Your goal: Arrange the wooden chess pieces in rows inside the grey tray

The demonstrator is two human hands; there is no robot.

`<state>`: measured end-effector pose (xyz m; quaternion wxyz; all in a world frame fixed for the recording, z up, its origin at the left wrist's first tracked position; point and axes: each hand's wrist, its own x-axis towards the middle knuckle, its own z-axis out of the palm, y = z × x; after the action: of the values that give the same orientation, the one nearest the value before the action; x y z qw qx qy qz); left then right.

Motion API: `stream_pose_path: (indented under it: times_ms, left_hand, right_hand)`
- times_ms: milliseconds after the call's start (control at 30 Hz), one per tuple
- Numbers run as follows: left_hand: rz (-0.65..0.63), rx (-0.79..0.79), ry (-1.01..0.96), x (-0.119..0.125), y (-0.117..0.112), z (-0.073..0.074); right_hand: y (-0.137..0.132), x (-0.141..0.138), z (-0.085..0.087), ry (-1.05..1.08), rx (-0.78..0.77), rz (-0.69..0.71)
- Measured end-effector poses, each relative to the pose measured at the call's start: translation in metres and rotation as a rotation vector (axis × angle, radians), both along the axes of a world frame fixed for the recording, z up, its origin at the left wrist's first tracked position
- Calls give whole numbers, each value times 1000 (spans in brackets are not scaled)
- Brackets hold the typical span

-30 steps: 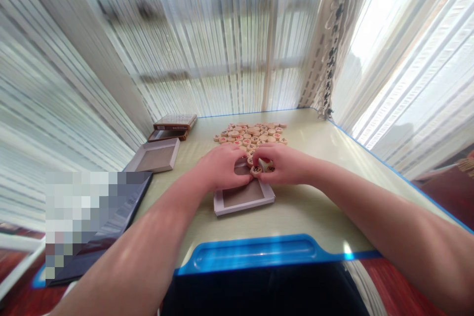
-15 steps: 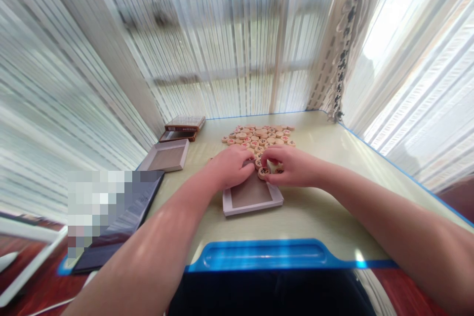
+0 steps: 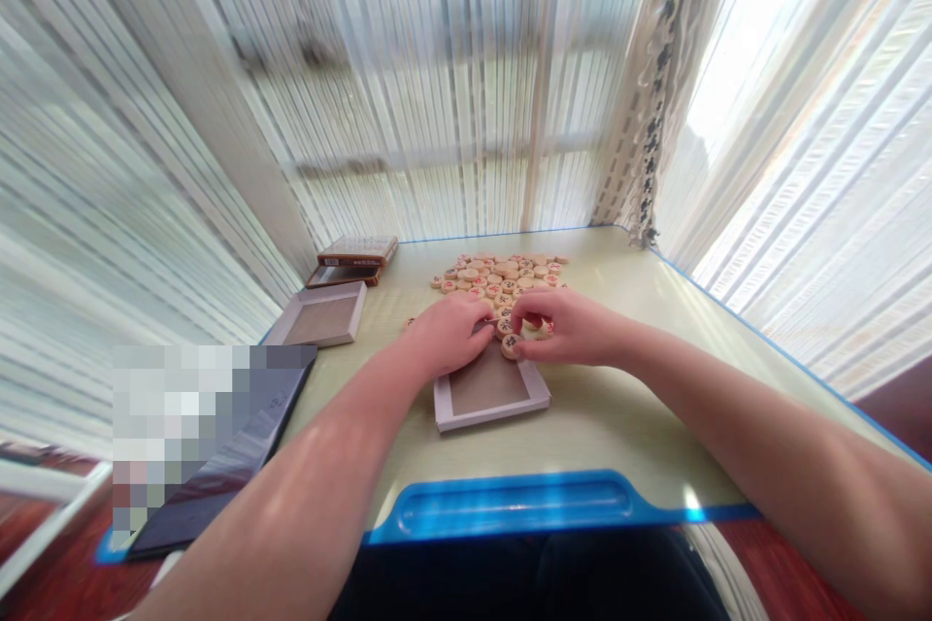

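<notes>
A shallow white cardboard box (image 3: 492, 417) with a brown inside lies open in front of me. My left hand (image 3: 455, 330) is at its far left corner, fingers curled over the edge and thumb on the inner side. In my right hand (image 3: 560, 325), thumb and fingertips pinch a round wooden Chinese chess piece (image 3: 511, 346) over the box's far right part. Just beyond it another piece (image 3: 505, 326) with a dark character touches or nearly touches it. A pile of Chinese chess pieces (image 3: 502, 272), marked in red or black, spreads behind both hands.
A second shallow white box part (image 3: 320, 315) lies to the left, with brown boxes (image 3: 353, 257) stacked behind it. A dark tablet-like panel (image 3: 240, 466) stands at the near left. The table (image 3: 618, 437) has a blue edge with a moulded tray (image 3: 516, 502); curtains hang beyond.
The view has shifted slightly. My right hand's piece sits a little nearer the left hand, over the box; the left hand keeps its place on the box.
</notes>
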<state>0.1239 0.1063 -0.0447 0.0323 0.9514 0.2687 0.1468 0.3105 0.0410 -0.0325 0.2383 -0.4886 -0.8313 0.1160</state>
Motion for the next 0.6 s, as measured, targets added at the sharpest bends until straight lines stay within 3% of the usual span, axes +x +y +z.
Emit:
stream_pose_path:
  times_ms: [600]
  left_hand:
    - [20, -21, -9, 1, -1, 2]
  right_hand:
    - [6, 7, -3, -28, -5, -16]
